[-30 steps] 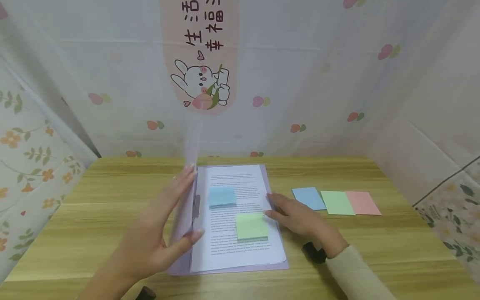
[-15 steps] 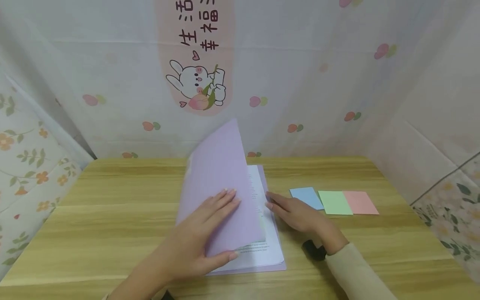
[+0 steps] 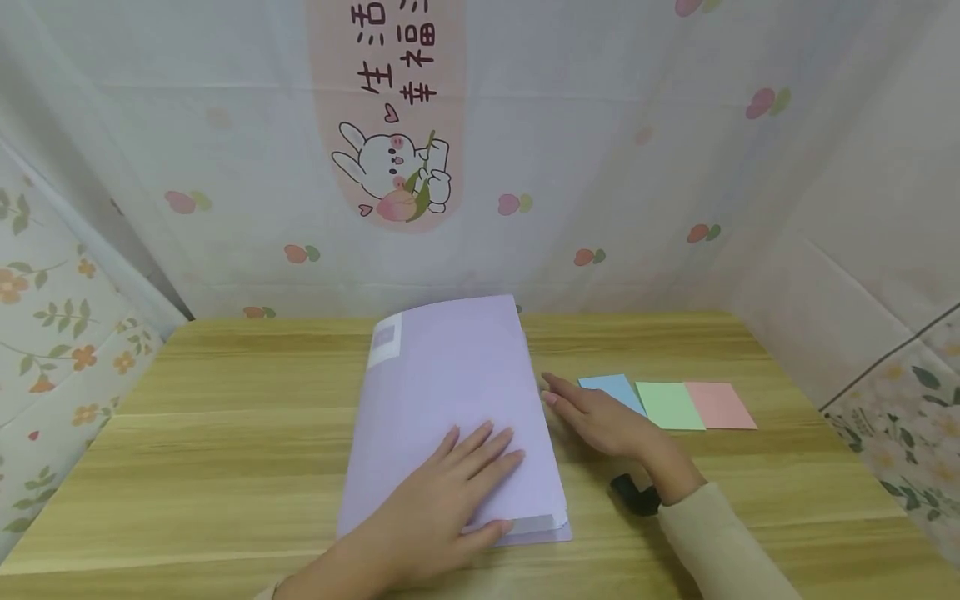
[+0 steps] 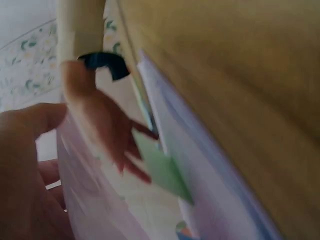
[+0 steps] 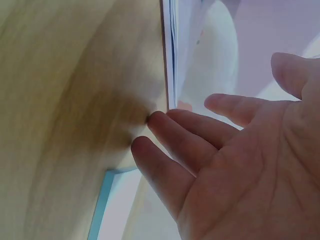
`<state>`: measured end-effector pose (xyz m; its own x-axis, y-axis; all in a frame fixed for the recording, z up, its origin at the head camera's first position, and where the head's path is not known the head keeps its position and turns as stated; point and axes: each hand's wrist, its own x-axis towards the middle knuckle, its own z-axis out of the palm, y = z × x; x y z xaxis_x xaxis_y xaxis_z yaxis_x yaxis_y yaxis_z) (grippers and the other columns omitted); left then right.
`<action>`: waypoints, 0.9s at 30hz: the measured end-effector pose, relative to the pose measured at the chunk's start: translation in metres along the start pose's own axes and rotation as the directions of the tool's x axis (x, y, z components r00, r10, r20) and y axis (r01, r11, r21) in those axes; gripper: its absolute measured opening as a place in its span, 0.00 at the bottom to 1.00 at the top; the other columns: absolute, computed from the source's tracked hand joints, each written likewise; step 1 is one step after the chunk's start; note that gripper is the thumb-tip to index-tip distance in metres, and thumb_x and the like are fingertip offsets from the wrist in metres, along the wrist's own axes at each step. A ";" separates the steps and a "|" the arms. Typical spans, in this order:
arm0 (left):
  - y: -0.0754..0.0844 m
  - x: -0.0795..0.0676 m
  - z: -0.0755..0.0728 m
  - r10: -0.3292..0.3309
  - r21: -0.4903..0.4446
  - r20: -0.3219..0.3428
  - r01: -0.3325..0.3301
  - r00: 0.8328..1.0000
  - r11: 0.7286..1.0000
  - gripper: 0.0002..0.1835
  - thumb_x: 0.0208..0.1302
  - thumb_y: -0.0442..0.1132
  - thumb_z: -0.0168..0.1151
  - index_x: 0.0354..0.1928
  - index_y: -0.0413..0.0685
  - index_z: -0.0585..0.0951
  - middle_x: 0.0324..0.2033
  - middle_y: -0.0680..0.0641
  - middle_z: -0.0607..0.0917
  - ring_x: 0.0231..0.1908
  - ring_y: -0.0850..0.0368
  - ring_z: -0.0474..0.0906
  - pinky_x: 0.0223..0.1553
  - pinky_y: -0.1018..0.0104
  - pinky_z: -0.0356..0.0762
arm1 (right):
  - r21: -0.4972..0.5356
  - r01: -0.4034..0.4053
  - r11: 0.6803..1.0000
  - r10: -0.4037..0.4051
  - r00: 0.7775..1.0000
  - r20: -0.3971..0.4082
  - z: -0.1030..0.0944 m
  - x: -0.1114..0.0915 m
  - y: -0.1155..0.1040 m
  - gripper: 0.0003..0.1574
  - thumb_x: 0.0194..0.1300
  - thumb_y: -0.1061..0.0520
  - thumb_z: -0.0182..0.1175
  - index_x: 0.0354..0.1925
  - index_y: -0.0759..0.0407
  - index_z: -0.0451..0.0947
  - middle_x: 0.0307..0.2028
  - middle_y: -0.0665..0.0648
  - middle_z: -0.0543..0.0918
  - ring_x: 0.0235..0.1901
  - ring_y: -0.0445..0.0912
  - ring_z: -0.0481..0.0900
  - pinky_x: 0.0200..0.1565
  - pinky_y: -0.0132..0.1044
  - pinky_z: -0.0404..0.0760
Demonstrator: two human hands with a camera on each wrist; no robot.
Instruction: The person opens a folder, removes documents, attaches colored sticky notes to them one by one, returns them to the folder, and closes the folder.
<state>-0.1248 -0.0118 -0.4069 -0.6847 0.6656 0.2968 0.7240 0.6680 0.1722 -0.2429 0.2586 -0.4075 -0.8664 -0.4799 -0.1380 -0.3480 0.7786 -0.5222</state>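
A lilac folder (image 3: 442, 375) lies on the table, its cover lowered over the papers and bowed up a little along the far side. On the lower part of that cover rests my left hand (image 3: 450, 500), fingers outstretched. The left wrist view catches a gap under the cover, where a green sticky-note pad (image 4: 167, 170) shows on the white pages (image 4: 205, 195). My right hand (image 3: 603, 421) holds nothing and stays just off the folder's right edge, near the blue pad. In the right wrist view its fingers are loosely extended beside the page edges (image 5: 172, 55).
Blue (image 3: 617, 392), green (image 3: 671, 406) and pink (image 3: 722, 406) sticky-note pads lie in a row right of the folder. Wood-grain table (image 3: 225, 433) surrounds them. A printed cloth with a rabbit (image 3: 393, 167) hangs behind the far edge.
My left hand has swung the cover from upright over to the right, hiding the pages and the notes on them in the head view. The right hand has shifted slightly right.
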 end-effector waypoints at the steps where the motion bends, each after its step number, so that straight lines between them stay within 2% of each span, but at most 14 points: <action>1: 0.002 0.000 0.002 -0.002 0.011 0.026 0.002 1.000 1.000 0.33 0.75 0.59 0.51 0.75 0.53 0.67 0.77 0.49 0.66 0.78 0.48 0.58 0.73 0.41 0.63 | 0.001 0.005 1.000 -0.005 1.000 0.001 0.000 0.000 0.000 0.42 0.81 0.34 0.35 0.79 0.56 0.55 0.75 0.61 0.65 0.74 0.61 0.65 0.72 0.61 0.64; 3: 0.004 0.001 0.006 -0.001 0.024 0.069 -0.001 0.998 1.000 0.31 0.76 0.58 0.49 0.75 0.53 0.67 0.77 0.48 0.66 0.78 0.47 0.58 0.73 0.40 0.63 | -0.002 0.008 1.000 -0.008 1.000 0.004 0.002 0.001 -0.001 0.42 0.81 0.33 0.34 0.79 0.57 0.55 0.76 0.61 0.65 0.74 0.61 0.65 0.73 0.61 0.64; 7: 0.005 0.001 0.012 0.009 0.026 0.108 -0.012 0.994 1.000 0.30 0.77 0.57 0.49 0.74 0.53 0.67 0.76 0.47 0.67 0.77 0.46 0.60 0.72 0.38 0.63 | -0.002 0.009 1.000 -0.009 1.000 0.012 0.003 0.002 -0.003 0.43 0.80 0.33 0.34 0.80 0.55 0.52 0.76 0.60 0.64 0.74 0.61 0.64 0.73 0.60 0.63; 12: 0.005 0.004 0.019 -0.016 0.014 0.142 0.014 0.990 1.000 0.26 0.76 0.49 0.53 0.72 0.52 0.71 0.73 0.48 0.72 0.75 0.47 0.64 0.72 0.40 0.64 | -0.022 0.029 0.999 -0.029 0.999 0.037 0.003 0.003 -0.006 0.42 0.81 0.35 0.35 0.81 0.53 0.47 0.78 0.59 0.60 0.76 0.61 0.61 0.74 0.60 0.62; 15: 0.004 0.006 0.021 -0.037 -0.004 0.166 0.039 0.985 0.999 0.25 0.74 0.46 0.56 0.71 0.53 0.73 0.71 0.49 0.74 0.75 0.49 0.66 0.73 0.42 0.64 | -0.033 0.050 0.998 -0.049 0.998 0.045 0.004 0.002 -0.007 0.40 0.82 0.37 0.35 0.80 0.55 0.50 0.78 0.59 0.60 0.76 0.61 0.61 0.74 0.60 0.61; 18: 0.005 0.007 0.022 -0.053 -0.050 0.199 0.064 0.978 0.997 0.27 0.73 0.48 0.58 0.71 0.53 0.73 0.72 0.49 0.73 0.75 0.49 0.65 0.74 0.43 0.62 | -0.056 0.069 0.996 -0.066 0.997 0.048 0.006 0.001 -0.007 0.38 0.82 0.38 0.36 0.79 0.55 0.54 0.78 0.61 0.60 0.76 0.61 0.60 0.73 0.61 0.61; 21: 0.005 0.006 0.023 -0.058 -0.084 0.229 0.079 0.972 0.993 0.28 0.73 0.50 0.58 0.71 0.53 0.72 0.73 0.49 0.72 0.76 0.49 0.63 0.75 0.43 0.59 | -0.080 0.054 0.995 -0.050 0.997 0.058 0.008 -0.001 -0.006 0.36 0.82 0.37 0.37 0.79 0.49 0.56 0.78 0.64 0.59 0.77 0.62 0.59 0.73 0.62 0.61; 24: 0.004 0.005 0.025 -0.047 -0.084 0.250 0.070 0.967 0.994 0.30 0.71 0.52 0.59 0.72 0.54 0.72 0.74 0.49 0.70 0.77 0.49 0.61 0.76 0.42 0.58 | -0.097 0.048 0.994 -0.041 0.996 0.081 0.010 -0.002 -0.008 0.35 0.81 0.36 0.37 0.78 0.45 0.57 0.78 0.65 0.57 0.77 0.64 0.58 0.72 0.65 0.61; 27: 0.003 0.004 0.027 -0.027 -0.090 0.269 0.053 0.963 0.994 0.33 0.70 0.54 0.60 0.74 0.54 0.69 0.76 0.48 0.66 0.78 0.48 0.59 0.76 0.41 0.56 | -0.116 0.042 0.992 -0.030 0.995 0.099 0.011 -0.004 -0.010 0.34 0.81 0.37 0.38 0.78 0.44 0.58 0.79 0.62 0.56 0.77 0.64 0.56 0.72 0.66 0.59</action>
<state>-0.1271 0.0019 -0.4311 -0.7014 0.7122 0.0281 0.6910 0.6697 0.2720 -0.2325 0.2483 -0.4107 -0.8155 -0.5412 -0.2050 -0.4233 0.7994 -0.4263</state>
